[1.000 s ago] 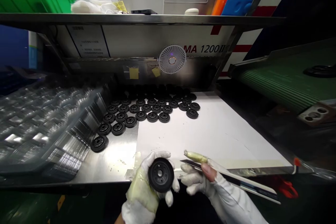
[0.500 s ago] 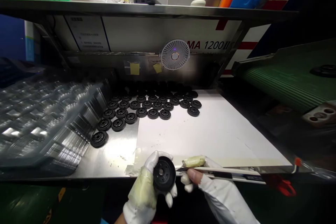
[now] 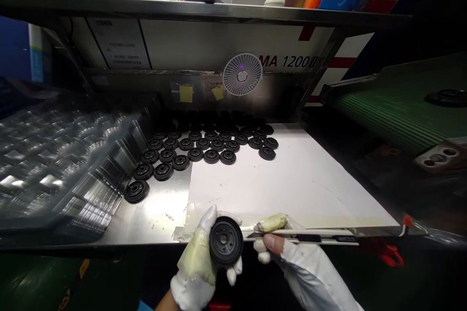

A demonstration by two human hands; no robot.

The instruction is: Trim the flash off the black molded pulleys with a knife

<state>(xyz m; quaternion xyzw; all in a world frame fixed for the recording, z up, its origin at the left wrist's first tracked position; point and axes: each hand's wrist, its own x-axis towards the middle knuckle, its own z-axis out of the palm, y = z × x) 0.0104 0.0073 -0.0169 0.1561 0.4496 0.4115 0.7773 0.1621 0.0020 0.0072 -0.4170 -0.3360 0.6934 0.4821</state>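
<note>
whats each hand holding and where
The left hand grips a black moulded disc by its rim; the right hand holds a utility knife by its handle.

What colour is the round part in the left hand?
The round part is black, shown best in the head view.

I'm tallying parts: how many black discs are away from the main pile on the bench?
2. One disc is in the left hand; another disc lies on the green ribbed belt at right. More could be hidden beyond the picture's edge.
</note>
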